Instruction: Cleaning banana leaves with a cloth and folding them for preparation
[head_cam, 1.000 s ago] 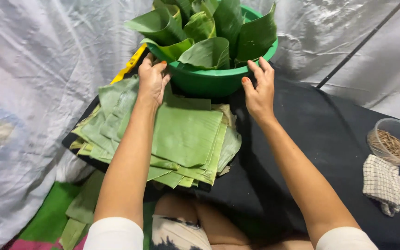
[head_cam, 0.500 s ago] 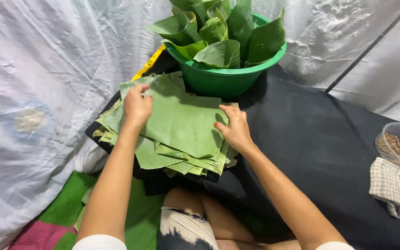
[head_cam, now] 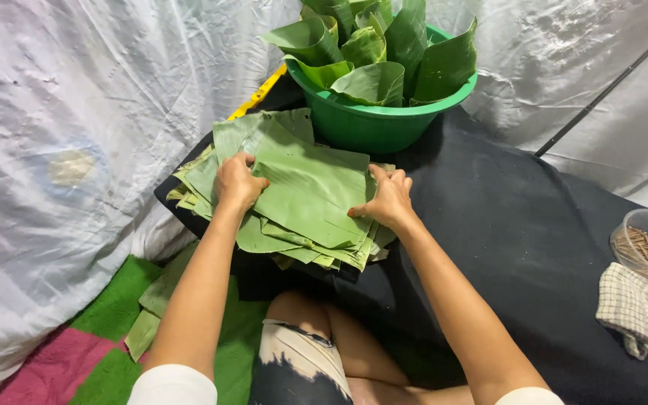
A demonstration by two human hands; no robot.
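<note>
Sitting cross-legged here with a stack of cut banana leaves (head_cam: 305, 199) right in front, lying on a low black tabletop (head_cam: 519, 232). The left hand (head_cam: 235, 182) is curled over the stack's left edge, fingers bent and pinching the top sheets, and the right hand (head_cam: 389, 201) presses flat-ish on the right edge with fingers spread, not really closed on anything. So both hands are squaring the pile up, I'd say. The stack looks fairly thick already but its edges are pretty ragged, with corners poking out on the near side. Just behind it, touching or nearly so, sits a green basin (head_cam: 373, 124) packed with rolled-up leaves, so plenty looks left to go. Off to the right, well apart, there's a clear plastic cup of thin sticks (head_cam: 645, 247) and a checked cloth (head_cam: 630, 307) beside it. A few loose leaf scraps (head_cam: 151, 315) lie on the green mat below.
</note>
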